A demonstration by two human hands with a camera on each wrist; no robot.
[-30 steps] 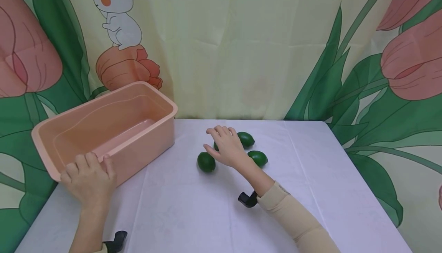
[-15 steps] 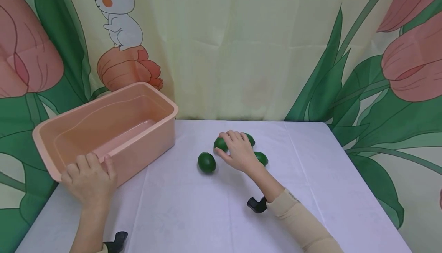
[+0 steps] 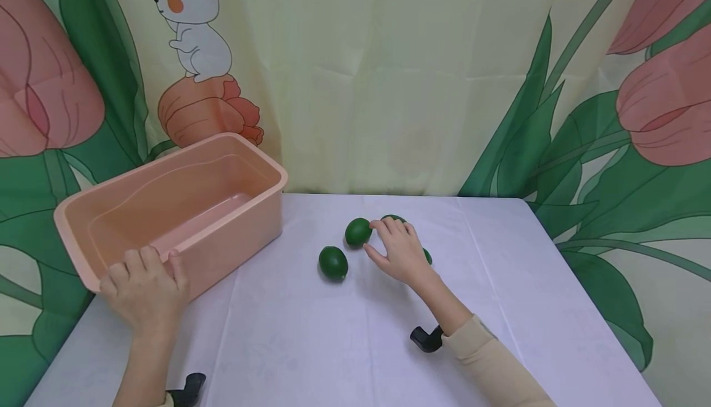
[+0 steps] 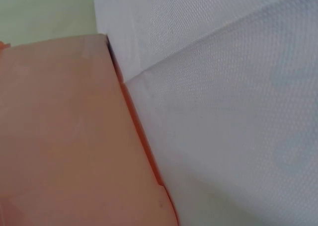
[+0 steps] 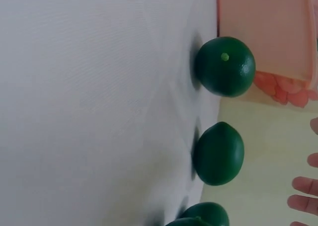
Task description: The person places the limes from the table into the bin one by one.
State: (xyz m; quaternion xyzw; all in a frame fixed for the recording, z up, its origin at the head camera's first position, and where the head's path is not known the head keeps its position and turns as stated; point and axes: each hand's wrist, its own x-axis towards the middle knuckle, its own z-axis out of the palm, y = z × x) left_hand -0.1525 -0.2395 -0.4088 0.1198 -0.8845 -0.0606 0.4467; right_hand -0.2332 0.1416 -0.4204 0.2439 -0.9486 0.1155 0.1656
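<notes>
Left hand: I am resting my left hand (image 3: 144, 289) on the near rim of the pink bin (image 3: 233, 166), fingers draped over the edge and gripping it lightly, steadying it on the left of the table (image 3: 311, 345).

Right hand: I am hovering my right hand (image 3: 401, 252) over the cluster of limes, fingers loosely spread and curved down, closed on nothing; the fingertips are sitting just beside the far-left lime (image 3: 358, 231), and I cannot tell whether they are touching it.

Limes: the near-left lime (image 3: 332, 262) is lying apart from my hand, nearer to me. Two more limes are peeking out from under the hand, one at the far side (image 3: 393, 217) and one at the right (image 3: 428, 256), mostly hidden.

Wrist view: the right wrist camera is showing the limes in a row on the white cloth, with fingertips (image 5: 304, 185) off to one side, not around any fruit.

Doing it well: I am judging that round fruit rolls easily, so I am planning to cup one lime from above with thumb and fingers opposed, and to avoid nudging its neighbours.
</notes>
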